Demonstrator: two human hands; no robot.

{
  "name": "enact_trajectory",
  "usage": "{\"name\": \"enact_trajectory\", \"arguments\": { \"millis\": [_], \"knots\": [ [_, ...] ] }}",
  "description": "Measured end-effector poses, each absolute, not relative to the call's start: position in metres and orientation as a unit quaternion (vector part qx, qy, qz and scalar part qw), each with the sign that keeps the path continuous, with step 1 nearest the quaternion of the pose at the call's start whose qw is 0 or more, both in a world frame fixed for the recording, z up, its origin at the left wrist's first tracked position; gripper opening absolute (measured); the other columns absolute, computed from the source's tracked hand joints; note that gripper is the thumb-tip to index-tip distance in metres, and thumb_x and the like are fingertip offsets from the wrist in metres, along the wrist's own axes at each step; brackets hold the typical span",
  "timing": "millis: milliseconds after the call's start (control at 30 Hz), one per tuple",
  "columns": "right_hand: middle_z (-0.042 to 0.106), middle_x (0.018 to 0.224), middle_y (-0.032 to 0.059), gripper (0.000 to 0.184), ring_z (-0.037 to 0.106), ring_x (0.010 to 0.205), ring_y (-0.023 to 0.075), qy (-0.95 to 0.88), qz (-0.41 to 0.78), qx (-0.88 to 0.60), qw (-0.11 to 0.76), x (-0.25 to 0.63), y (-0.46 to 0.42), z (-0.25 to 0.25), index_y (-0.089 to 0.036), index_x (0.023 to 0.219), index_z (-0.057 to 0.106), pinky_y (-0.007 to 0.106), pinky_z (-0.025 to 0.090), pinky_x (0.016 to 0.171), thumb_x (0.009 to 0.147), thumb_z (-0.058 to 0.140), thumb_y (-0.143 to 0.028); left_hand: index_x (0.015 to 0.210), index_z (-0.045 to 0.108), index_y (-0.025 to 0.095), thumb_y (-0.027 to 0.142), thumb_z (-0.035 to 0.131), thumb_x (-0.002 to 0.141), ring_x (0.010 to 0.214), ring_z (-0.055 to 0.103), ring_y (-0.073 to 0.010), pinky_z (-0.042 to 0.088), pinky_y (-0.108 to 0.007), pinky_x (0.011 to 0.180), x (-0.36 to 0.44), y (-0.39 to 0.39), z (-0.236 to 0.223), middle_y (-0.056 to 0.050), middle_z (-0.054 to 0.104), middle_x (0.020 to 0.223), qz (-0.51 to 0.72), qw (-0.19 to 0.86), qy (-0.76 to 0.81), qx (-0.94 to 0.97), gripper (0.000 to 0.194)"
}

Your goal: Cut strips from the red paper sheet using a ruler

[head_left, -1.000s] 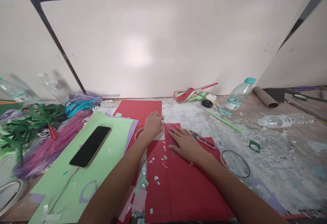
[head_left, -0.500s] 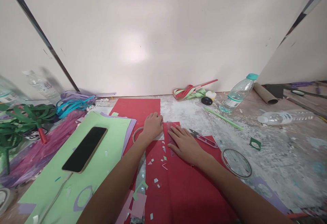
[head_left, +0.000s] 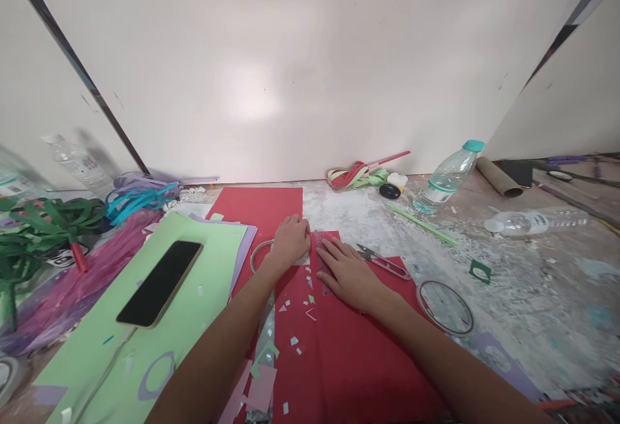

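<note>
My right hand (head_left: 346, 272) lies flat, fingers spread, on a clear ruler (head_left: 320, 243) that rests on a red paper sheet (head_left: 349, 353). My left hand (head_left: 289, 241) is curled beside the ruler's far end, fingers closed at the paper's edge; what they pinch is hidden. Small paper scraps (head_left: 298, 311) lie scattered on the red sheet below both hands. A second red sheet (head_left: 256, 204) lies just beyond my left hand.
Thread snips (head_left: 383, 261) and a tape ring (head_left: 444, 306) sit right of my right hand. A black phone (head_left: 159, 283) rests on green paper (head_left: 145, 321). Plastic bottles (head_left: 448, 175) and paper strips (head_left: 361, 175) lie near the white board (head_left: 290, 69); coloured strips (head_left: 53, 224) pile at left.
The view has shifted slightly; both hands stay in place on the ruler and red paper.
</note>
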State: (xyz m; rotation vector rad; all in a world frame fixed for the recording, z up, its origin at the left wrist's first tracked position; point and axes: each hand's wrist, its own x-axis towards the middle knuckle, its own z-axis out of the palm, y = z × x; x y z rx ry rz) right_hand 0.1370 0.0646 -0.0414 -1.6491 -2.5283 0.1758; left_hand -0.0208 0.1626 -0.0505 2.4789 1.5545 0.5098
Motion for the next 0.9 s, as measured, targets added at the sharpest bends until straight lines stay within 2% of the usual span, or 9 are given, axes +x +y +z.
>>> {"name": "enact_trajectory", "arguments": {
  "millis": [133, 267, 433, 533, 633, 733, 900],
  "knots": [
    [0.04, 0.148, 0.0151, 0.057, 0.027, 0.139, 0.0322, -0.839, 0.076, -0.535, 0.066, 0.14, 0.064, -0.038, -0.013, 0.141, 0.045, 0.05, 0.025, 0.112, 0.095, 0.04, -0.046, 0.096, 0.06, 0.02, 0.008, 0.046, 0.083, 0.095, 0.055, -0.0216, 0.043, -0.031, 0.081, -0.023, 0.167, -0.047, -0.006, 0.058, 0.096, 0.211, 0.156, 0.519, 0.814, 0.023],
    [0.028, 0.155, 0.0142, 0.08, 0.021, 0.142, 0.033, -0.835, 0.123, -0.529, 0.088, 0.142, 0.06, -0.031, -0.016, 0.146, 0.039, 0.049, 0.025, 0.113, 0.083, 0.051, -0.064, 0.1, 0.056, 0.02, 0.011, 0.045, 0.081, 0.079, 0.057, -0.0164, 0.045, -0.026, 0.068, -0.032, 0.175, -0.035, -0.002, 0.059, 0.089, 0.24, 0.258, 0.516, 0.781, 0.024],
    [0.015, 0.159, 0.015, 0.101, 0.012, 0.144, 0.0333, -0.818, 0.169, -0.544, 0.073, 0.138, 0.054, -0.023, -0.016, 0.152, 0.023, 0.05, 0.022, 0.114, 0.074, 0.057, -0.07, 0.089, 0.057, 0.021, 0.018, 0.052, 0.075, 0.063, 0.054, -0.013, 0.041, -0.022, 0.053, -0.043, 0.177, -0.026, 0.0, 0.061, 0.082, 0.235, 0.387, 0.509, 0.732, 0.015],
    [0.011, 0.159, 0.0148, 0.1, 0.009, 0.145, 0.0322, -0.812, 0.179, -0.551, 0.065, 0.138, 0.053, -0.023, -0.015, 0.153, 0.019, 0.049, 0.022, 0.114, 0.076, 0.055, -0.068, 0.078, 0.056, 0.02, 0.015, 0.054, 0.067, 0.053, 0.048, -0.0118, 0.038, -0.022, 0.047, -0.043, 0.174, -0.027, 0.002, 0.057, 0.068, 0.222, 0.457, 0.509, 0.695, 0.012],
    [0.012, 0.159, 0.0144, 0.095, 0.01, 0.145, 0.031, -0.81, 0.171, -0.555, 0.078, 0.139, 0.054, -0.026, -0.017, 0.153, 0.017, 0.048, 0.024, 0.113, 0.08, 0.054, -0.063, 0.077, 0.052, 0.021, 0.015, 0.052, 0.066, 0.047, 0.044, -0.0105, 0.041, -0.022, 0.047, -0.036, 0.172, -0.028, 0.005, 0.047, 0.058, 0.231, 0.53, 0.493, 0.65, 0.012],
    [0.014, 0.159, 0.0149, 0.089, 0.011, 0.145, 0.0302, -0.814, 0.159, -0.553, 0.083, 0.141, 0.055, -0.029, -0.017, 0.153, 0.017, 0.047, 0.025, 0.113, 0.083, 0.052, -0.059, 0.078, 0.047, 0.022, 0.016, 0.05, 0.066, 0.046, 0.04, -0.0082, 0.047, -0.023, 0.054, -0.03, 0.171, -0.025, 0.007, 0.039, 0.059, 0.26, 0.585, 0.476, 0.603, 0.014],
    [0.017, 0.158, 0.0168, 0.082, 0.013, 0.145, 0.031, -0.818, 0.15, -0.55, 0.075, 0.142, 0.054, -0.027, -0.015, 0.152, 0.021, 0.048, 0.026, 0.112, 0.086, 0.05, -0.054, 0.077, 0.046, 0.02, 0.017, 0.05, 0.063, 0.047, 0.035, -0.0059, 0.053, -0.028, 0.062, -0.028, 0.175, -0.02, 0.006, 0.041, 0.064, 0.288, 0.64, 0.458, 0.545, 0.015]
  ]
}}
